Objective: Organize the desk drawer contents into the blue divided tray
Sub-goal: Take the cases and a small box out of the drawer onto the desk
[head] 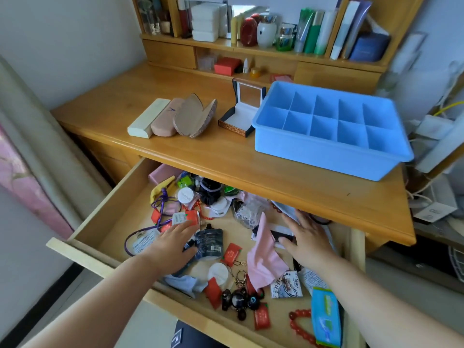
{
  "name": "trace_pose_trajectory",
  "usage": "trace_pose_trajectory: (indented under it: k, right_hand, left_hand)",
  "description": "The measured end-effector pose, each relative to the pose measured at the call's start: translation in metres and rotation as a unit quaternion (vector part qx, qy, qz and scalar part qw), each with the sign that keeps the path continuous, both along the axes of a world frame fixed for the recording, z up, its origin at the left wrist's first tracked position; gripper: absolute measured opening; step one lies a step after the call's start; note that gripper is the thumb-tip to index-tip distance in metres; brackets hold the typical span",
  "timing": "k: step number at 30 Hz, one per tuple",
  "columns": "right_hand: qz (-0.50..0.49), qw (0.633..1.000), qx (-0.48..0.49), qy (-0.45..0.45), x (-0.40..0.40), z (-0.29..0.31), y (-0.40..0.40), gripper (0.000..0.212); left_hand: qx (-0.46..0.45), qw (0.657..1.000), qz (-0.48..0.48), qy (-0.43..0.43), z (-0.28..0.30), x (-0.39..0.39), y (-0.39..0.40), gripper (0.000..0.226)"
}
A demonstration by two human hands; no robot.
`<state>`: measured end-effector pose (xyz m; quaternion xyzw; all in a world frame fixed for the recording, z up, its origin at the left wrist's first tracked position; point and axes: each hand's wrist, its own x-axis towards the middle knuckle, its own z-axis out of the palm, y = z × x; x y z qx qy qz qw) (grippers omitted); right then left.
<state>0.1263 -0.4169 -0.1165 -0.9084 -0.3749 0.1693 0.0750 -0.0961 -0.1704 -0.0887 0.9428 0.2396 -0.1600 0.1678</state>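
The blue divided tray sits empty on the right of the wooden desktop. Below it the drawer stands pulled out, full of small clutter: red packets, a dark pouch, a pink cloth, round white tins, a keyring with dark beads, a red bead bracelet and a tissue pack. My left hand lies flat with straight fingers over items at the drawer's left-middle, beside the dark pouch. My right hand rests flat on papers and a dark card at the right.
On the desktop left of the tray lie three glasses cases and an open small gift box. Shelves behind hold bottles, boxes and books. Cables and a power strip hang at the right edge.
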Motion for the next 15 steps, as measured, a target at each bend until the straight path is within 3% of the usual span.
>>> trace_pose_trajectory:
  k: [4, 9, 12, 15]
  right_hand:
    - [0.062, 0.996, -0.052, 0.032, -0.016, -0.020, 0.000, 0.059]
    - [0.171, 0.982, 0.030, 0.071, -0.052, -0.011, -0.024, 0.047]
    - [0.122, 0.986, 0.101, 0.045, -0.041, 0.004, -0.028, 0.037]
    - [0.029, 0.998, 0.048, -0.036, -0.011, 0.002, -0.027, 0.044]
  left_hand:
    - [0.012, 1.000, -0.014, -0.021, -0.003, 0.041, -0.007, 0.066]
    - [0.033, 0.994, -0.091, -0.054, -0.008, 0.101, -0.025, 0.065]
    - [0.019, 0.992, -0.118, -0.033, -0.015, 0.123, -0.035, 0.059]
    - [0.013, 0.990, -0.136, -0.018, -0.021, 0.122, -0.041, 0.057]
